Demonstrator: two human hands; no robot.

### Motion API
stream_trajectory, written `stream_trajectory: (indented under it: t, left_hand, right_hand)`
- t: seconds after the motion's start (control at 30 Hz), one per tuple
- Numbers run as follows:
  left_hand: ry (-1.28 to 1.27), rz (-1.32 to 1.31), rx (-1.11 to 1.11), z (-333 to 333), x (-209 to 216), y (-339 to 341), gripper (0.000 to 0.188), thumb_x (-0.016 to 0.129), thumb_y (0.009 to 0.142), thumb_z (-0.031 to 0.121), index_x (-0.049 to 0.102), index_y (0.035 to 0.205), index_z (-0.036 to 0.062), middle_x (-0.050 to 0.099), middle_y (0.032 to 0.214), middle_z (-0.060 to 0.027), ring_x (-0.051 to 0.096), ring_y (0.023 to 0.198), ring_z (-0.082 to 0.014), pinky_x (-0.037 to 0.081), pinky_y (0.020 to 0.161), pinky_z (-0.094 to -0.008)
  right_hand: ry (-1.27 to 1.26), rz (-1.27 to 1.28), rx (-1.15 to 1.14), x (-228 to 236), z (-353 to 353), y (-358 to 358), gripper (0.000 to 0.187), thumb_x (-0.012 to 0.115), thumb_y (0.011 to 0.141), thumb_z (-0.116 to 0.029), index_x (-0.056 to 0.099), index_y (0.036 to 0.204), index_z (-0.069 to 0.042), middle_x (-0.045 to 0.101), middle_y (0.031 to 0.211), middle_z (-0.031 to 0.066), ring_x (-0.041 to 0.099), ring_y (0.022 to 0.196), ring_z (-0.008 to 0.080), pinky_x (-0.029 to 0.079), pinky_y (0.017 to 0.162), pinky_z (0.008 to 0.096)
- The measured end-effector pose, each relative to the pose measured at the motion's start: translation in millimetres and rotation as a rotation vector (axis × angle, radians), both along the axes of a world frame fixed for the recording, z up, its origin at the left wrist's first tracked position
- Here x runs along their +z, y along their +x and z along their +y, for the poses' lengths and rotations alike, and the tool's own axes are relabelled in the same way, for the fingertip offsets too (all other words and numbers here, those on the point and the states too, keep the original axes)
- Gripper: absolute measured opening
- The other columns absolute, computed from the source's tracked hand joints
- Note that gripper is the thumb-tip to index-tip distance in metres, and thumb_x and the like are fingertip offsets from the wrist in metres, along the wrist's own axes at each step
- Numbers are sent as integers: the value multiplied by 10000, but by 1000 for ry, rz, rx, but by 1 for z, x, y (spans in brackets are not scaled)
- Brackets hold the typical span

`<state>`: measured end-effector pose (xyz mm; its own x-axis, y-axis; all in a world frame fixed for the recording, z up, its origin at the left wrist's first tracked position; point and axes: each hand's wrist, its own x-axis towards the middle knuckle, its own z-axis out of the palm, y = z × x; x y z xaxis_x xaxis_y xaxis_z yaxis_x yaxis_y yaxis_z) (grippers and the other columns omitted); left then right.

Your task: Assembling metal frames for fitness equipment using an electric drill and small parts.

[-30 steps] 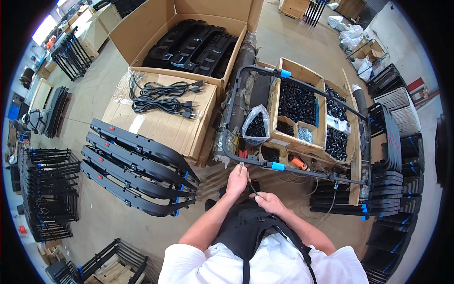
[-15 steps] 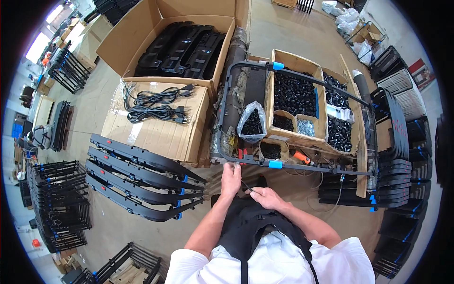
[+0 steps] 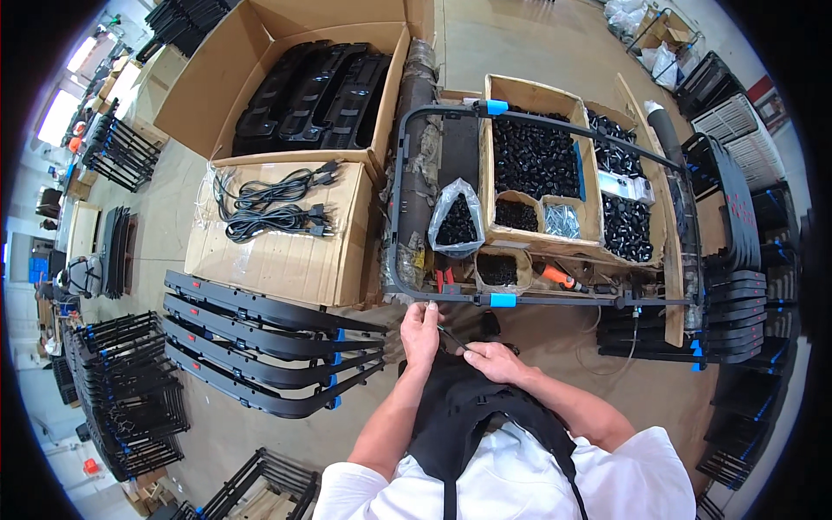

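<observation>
A black tubular frame (image 3: 555, 300) with blue tape wrapped around its rails lies over the workbench. Just below the frame's near left corner, my left hand (image 3: 419, 329) is closed in a pinch on one end of a thin dark cord-like piece (image 3: 452, 337). My right hand (image 3: 497, 360), lower and to the right, has its fingers closed on the other end. The piece runs slanting between both hands; its exact kind is too small to tell. My left fingertips partly hide its upper end, and I cannot tell whether they touch the frame.
Inside the frame's outline stand cardboard boxes (image 3: 542, 232) of small black parts, a plastic bag (image 3: 456, 217) of parts and an orange-handled tool (image 3: 557, 276). Left are coiled power cords (image 3: 273, 201) on a carton (image 3: 260, 260), an open box (image 3: 394, 95) and stacked black curved bars (image 3: 260, 342).
The whole view has shifted slightly. Both hands keep nearly the same pinching pose on the thin dark piece, close to the frame's corner.
</observation>
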<state>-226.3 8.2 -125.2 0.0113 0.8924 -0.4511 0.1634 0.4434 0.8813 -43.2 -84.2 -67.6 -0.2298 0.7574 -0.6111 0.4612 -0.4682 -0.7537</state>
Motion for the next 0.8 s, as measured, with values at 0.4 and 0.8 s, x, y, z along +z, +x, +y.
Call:
stream_trajectory:
  t: [0.4, 0.8]
  left_hand:
    - [-56, -25, 7, 1, 11, 3, 275, 551, 1127, 233, 677, 1059, -3, 805, 922, -95, 704, 760, -143, 555, 741, -328]
    - [79, 384, 5, 1, 34, 27, 273, 573, 1100, 230, 660, 969, 6, 784, 794, -103, 692, 657, -177, 556, 672, -356]
  right_hand:
    - [-44, 49, 68, -10, 5, 6, 418, 507, 1100, -353, 711, 1358, -97, 765, 1123, 179, 723, 1095, 331, 533, 996, 434]
    - [-77, 93, 133, -19, 10, 8, 409, 507, 1097, -355, 711, 1348, -105, 759, 1184, 200, 703, 1167, 377, 532, 1019, 458]
